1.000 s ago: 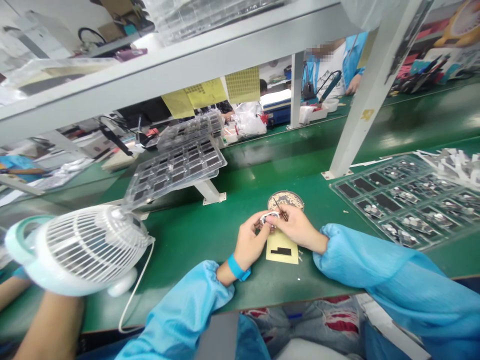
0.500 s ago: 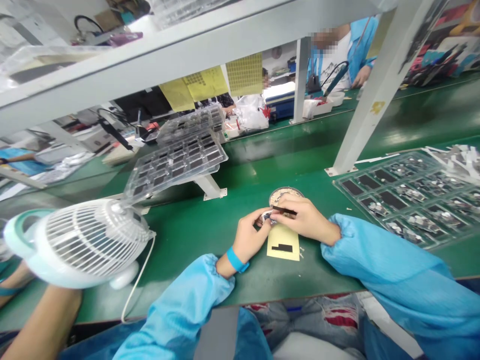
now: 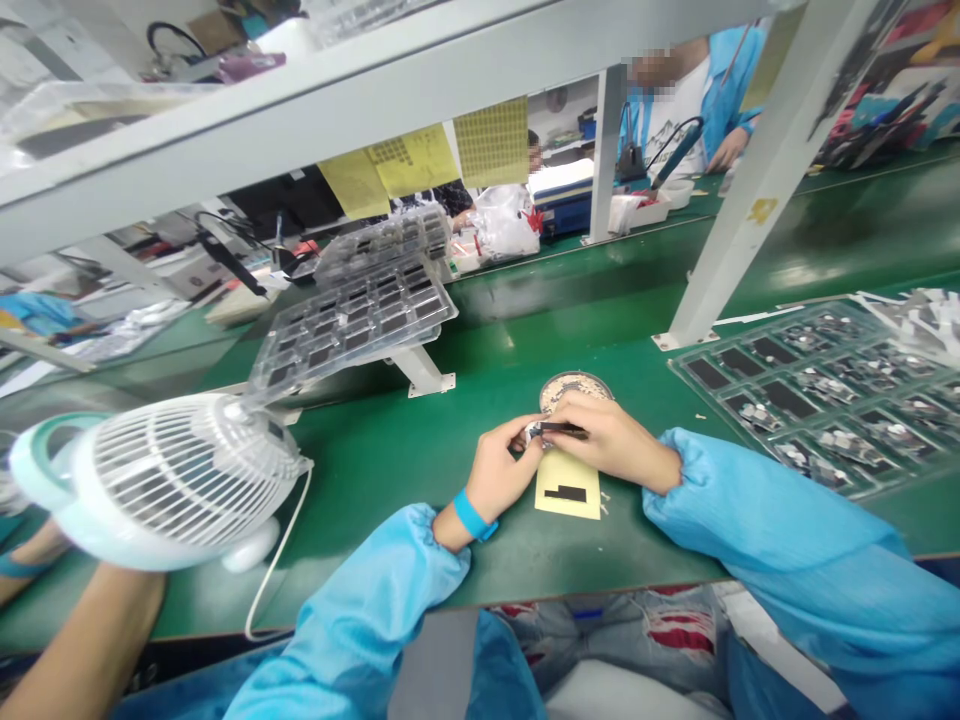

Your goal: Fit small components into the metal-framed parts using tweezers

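Observation:
My left hand [image 3: 501,470], with a blue band at the wrist, pinches a small white-and-dark part [image 3: 533,431] whose kind I cannot make out. From the right, my right hand [image 3: 611,437] grips a thin black strip [image 3: 562,429] and brings its left end against that part. Fingers hide much of both. Just below the hands lies a yellow sheet [image 3: 551,474] bearing a black stepped-shape piece [image 3: 568,493]. Behind my right hand a round dish [image 3: 574,384] of small beige bits is partly covered.
A white fan [image 3: 187,480] with its cord stands at left, beside another person's arm [image 3: 112,620]. Trays of parts [image 3: 787,400] lie at right; a clear tray [image 3: 360,315] is raised at back left. A shelf post [image 3: 739,190] rises from the green bench.
The black strip in my right hand has tilted flatter, and its left end has come down to the small part. My left hand keeps its hold in nearly the same place.

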Motion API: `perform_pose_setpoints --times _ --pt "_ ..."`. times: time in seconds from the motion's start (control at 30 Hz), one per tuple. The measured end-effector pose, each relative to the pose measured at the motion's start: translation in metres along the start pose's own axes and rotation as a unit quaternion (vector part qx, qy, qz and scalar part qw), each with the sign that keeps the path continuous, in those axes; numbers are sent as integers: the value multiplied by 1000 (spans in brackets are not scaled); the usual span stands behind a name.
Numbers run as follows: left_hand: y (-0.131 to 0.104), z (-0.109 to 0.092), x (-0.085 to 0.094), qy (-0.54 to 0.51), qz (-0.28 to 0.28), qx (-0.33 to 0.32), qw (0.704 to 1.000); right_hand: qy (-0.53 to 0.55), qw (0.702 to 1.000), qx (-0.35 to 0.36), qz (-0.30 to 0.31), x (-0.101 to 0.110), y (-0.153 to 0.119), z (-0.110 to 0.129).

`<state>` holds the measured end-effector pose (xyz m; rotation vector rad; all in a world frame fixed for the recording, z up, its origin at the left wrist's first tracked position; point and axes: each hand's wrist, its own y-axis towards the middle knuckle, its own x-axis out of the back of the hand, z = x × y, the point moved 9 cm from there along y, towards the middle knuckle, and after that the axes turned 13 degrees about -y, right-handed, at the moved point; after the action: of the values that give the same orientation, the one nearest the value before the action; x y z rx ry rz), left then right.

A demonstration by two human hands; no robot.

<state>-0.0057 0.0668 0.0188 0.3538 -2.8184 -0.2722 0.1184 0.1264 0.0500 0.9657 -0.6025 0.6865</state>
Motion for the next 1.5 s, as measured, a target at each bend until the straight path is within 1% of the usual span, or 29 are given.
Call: perform_pose_setpoints --times 0.13,0.3,0.37,0.47,0.57,0.83,0.97,1.2,1.3,1.4,1.5 --pt "0 3 -1 0 11 13 1000 6 1000 -2 30 -4 1 -2" --pt "0 0 1 20 12 -4 1000 46 998 -17 30 -3 2 -5" --pt "1 -1 2 30 8 -9 999 61 998 -21 15 1 4 -7" --pt "1 -4 3 47 6 -21 999 66 997 -20 -27 9 6 -9" --pt "0 -10 2 65 10 -35 997 64 997 -22 -46 11 6 -11" --pt "-1 -15 0 84 17 -47 995 54 998 -12 -18 -1 2 -9" --pt "-1 -18 1 126 14 -63 990 56 998 -15 -6 -3 2 -10" --pt "-2 -19 0 213 28 -97 972 50 998 -11 -21 -2 4 -10" --pt "-2 -18 0 237 34 -112 964 58 998 -21 -17 -4 6 -13" --pt "-1 -17 0 247 42 -126 960 68 997 -40 -19 -5 7 -19" --pt "0 -13 3 233 36 -121 964 69 996 -45 -20 -5 7 -19"
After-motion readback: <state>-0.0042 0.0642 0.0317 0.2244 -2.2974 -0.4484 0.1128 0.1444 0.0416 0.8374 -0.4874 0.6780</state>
